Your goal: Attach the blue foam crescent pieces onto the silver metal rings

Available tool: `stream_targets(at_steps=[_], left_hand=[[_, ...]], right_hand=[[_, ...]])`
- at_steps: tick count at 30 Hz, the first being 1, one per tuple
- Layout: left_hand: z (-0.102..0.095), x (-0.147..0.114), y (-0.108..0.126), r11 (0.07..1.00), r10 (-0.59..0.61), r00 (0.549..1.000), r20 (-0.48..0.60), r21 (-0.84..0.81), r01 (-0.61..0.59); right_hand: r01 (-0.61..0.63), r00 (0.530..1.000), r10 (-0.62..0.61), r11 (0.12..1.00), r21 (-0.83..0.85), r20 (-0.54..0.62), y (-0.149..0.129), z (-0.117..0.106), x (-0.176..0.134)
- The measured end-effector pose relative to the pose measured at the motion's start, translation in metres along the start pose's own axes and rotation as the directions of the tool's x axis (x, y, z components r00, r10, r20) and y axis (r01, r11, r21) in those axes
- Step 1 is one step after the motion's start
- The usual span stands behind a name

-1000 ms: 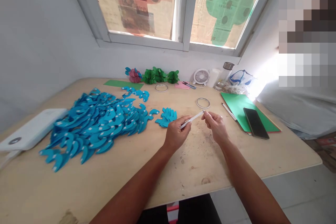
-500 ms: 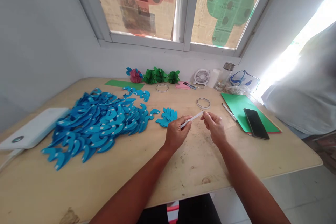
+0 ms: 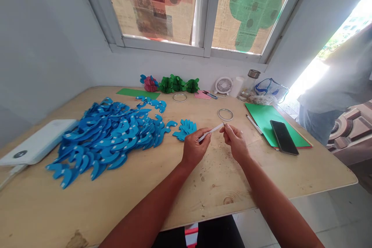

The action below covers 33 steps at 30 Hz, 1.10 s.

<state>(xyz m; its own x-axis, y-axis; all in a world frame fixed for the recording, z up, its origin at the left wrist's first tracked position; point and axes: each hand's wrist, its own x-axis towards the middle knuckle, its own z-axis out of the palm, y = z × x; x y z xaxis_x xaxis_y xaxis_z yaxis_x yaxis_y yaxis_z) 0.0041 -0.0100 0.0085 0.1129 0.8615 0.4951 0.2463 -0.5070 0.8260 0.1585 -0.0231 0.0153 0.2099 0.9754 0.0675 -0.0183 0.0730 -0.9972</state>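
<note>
A narrow white strip (image 3: 216, 128) is pinched between the thumb and fingers of my left hand (image 3: 195, 145), slanting up to the right over the table. My right hand (image 3: 236, 142) is closed at the strip's far end. A small dark tip shows at its fingertips, too small to name. Just left of my left hand sits a small fan of blue paper pieces (image 3: 187, 128). Farther left spreads a large heap of blue curved paper pieces (image 3: 116, 133) with white patches on them. A roll of thin tape (image 3: 225, 114) lies beyond my right hand.
At right, a black phone (image 3: 284, 137) rests on green sheets (image 3: 258, 114), beside a white pen (image 3: 254, 124). A small fan (image 3: 223, 85), glass bottle (image 3: 249, 85) and green paper shapes (image 3: 177, 83) line the wall. A white power bank (image 3: 40, 139) lies left. A person (image 3: 334, 85) stands at right.
Both hands shift very slightly left, still with the white strip between them. The person at the right has moved farther right, uncovering more of the doorway.
</note>
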Motion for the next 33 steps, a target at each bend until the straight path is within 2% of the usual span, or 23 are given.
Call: stream_targets(at_steps=[4, 8, 20, 33], left_hand=[[-0.0006, 0.0000, 0.0012, 1.000, 0.007, 1.000, -0.029, -0.002, -0.007], [-0.0010, 0.0001, 0.0027, 1.000, 0.005, 0.999, -0.050, -0.013, -0.005], [0.0011, -0.0019, -0.0001, 0.999, 0.020, 1.000, 0.000, -0.036, -0.020], [0.0022, -0.0012, -0.0004, 0.999, 0.036, 0.999, 0.011, -0.016, -0.036]], right_hand=[[-0.022, 1.000, 0.023, 0.998, 0.058, -0.012, 0.0002, -0.0019, 0.0019], [-0.047, 0.998, 0.044, 0.994, 0.098, 0.036, 0.0001, -0.0021, 0.0015], [-0.089, 0.991, 0.075, 0.989, 0.121, 0.109, 0.0014, 0.0010, 0.0014], [-0.055, 0.992, 0.039, 0.990, 0.132, 0.123, 0.0016, 0.0022, 0.0006]])
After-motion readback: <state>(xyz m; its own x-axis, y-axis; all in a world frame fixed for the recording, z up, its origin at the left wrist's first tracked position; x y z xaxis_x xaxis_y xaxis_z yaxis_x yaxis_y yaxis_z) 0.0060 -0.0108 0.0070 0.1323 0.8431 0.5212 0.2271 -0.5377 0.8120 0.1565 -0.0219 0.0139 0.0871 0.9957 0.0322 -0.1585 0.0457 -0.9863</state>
